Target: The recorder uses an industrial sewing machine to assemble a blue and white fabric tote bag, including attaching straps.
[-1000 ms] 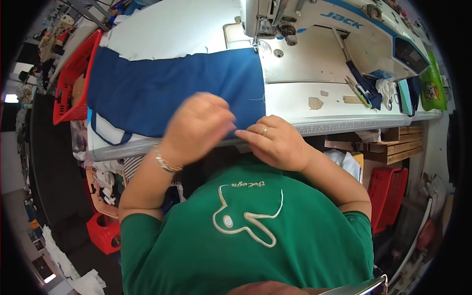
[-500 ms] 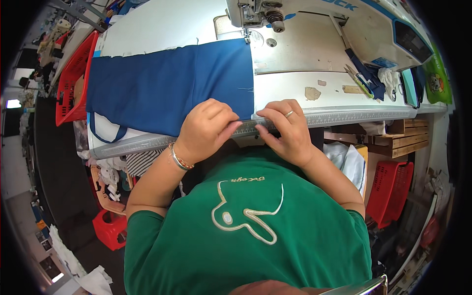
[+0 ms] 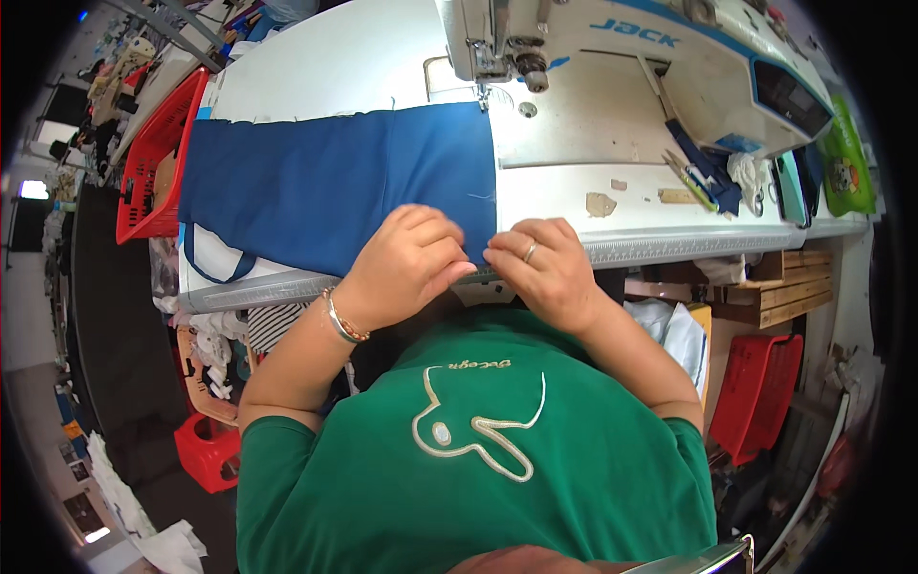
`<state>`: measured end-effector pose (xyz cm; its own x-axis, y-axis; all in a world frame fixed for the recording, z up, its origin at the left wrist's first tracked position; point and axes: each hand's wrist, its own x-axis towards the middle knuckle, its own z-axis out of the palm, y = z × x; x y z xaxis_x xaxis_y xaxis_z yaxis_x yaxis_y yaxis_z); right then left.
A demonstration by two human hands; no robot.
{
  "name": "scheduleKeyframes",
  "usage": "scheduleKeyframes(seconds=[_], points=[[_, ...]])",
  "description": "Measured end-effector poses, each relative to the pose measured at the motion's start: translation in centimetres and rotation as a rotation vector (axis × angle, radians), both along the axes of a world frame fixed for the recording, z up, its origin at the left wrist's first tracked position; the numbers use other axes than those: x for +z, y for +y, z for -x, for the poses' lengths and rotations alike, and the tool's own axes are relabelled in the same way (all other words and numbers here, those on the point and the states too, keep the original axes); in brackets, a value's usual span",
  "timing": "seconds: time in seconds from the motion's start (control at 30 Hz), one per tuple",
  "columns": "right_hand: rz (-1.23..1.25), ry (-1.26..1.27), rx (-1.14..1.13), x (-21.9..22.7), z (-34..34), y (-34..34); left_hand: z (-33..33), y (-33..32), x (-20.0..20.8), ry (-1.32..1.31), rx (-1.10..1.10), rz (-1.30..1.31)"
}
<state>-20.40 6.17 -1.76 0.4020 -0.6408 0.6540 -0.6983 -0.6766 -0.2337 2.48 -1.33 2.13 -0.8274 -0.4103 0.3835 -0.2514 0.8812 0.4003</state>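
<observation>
A blue fabric piece (image 3: 335,182) lies flat on the white sewing table (image 3: 316,67), its right edge running up to the needle of the sewing machine (image 3: 612,57). My left hand (image 3: 406,263) pinches the fabric's near right corner at the table's front edge. My right hand (image 3: 545,268), wearing a ring, meets it fingertip to fingertip and grips the same corner. A bracelet sits on my left wrist.
A red basket (image 3: 153,153) stands at the table's left end. Scissors and small tools (image 3: 698,177) lie right of the machine, with a green item (image 3: 846,167) at the far right. Red crates (image 3: 760,392) and wooden boards (image 3: 775,287) sit below the table.
The view has shifted, so the table sits lower in the picture. Both hands have come closer together on the fabric's near corner at the table edge.
</observation>
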Motion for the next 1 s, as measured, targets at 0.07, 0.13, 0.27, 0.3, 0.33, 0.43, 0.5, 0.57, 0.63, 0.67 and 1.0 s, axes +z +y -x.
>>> scheduleKeyframes(seconds=[0.07, 0.13, 0.27, 0.3, 0.33, 0.43, 0.5, 0.57, 0.63, 0.67, 1.0], points=[[-0.023, -0.009, 0.009, -0.1, 0.3, 0.1, 0.4, -1.6, 0.4, -0.115, 0.039, 0.036], [-0.038, -0.010, 0.018, -0.1, 0.6, 0.0, 0.8, -2.9, 0.3, -0.153, 0.100, 0.100], [-0.038, 0.003, 0.074, 0.1, 1.6, -0.3, 0.5, -2.6, -0.6, -0.385, 0.227, -0.022], [-0.042, -0.006, 0.094, 0.1, 1.8, -0.5, 0.4, -2.2, -0.9, -0.392, 0.253, -0.023], [-0.048, -0.014, 0.103, 0.1, 2.0, -0.5, 0.4, -1.8, -1.2, -0.324, 0.260, 0.014], [-0.059, -0.036, 0.128, 0.1, 2.3, -0.7, 0.3, -1.5, -1.5, -0.285, 0.239, 0.033], [-0.069, -0.030, 0.128, 0.1, 2.2, -0.7, 0.3, -1.8, -1.6, -0.235, 0.131, 0.073], [-0.083, -0.023, 0.128, 0.1, 2.2, -0.6, 0.4, -2.1, -1.5, -0.182, 0.048, -0.073], [-0.086, -0.021, 0.135, 0.2, 2.2, -0.6, 0.4, -2.3, -1.5, -0.192, 0.006, -0.120], [-0.086, -0.025, 0.130, 0.2, 2.2, -0.7, 0.4, -2.5, -1.5, -0.158, 0.002, -0.099], [-0.189, 0.010, 0.174, 1.4, 3.0, -4.4, 0.8, -5.7, -2.5, -0.154, 0.002, -0.088]])
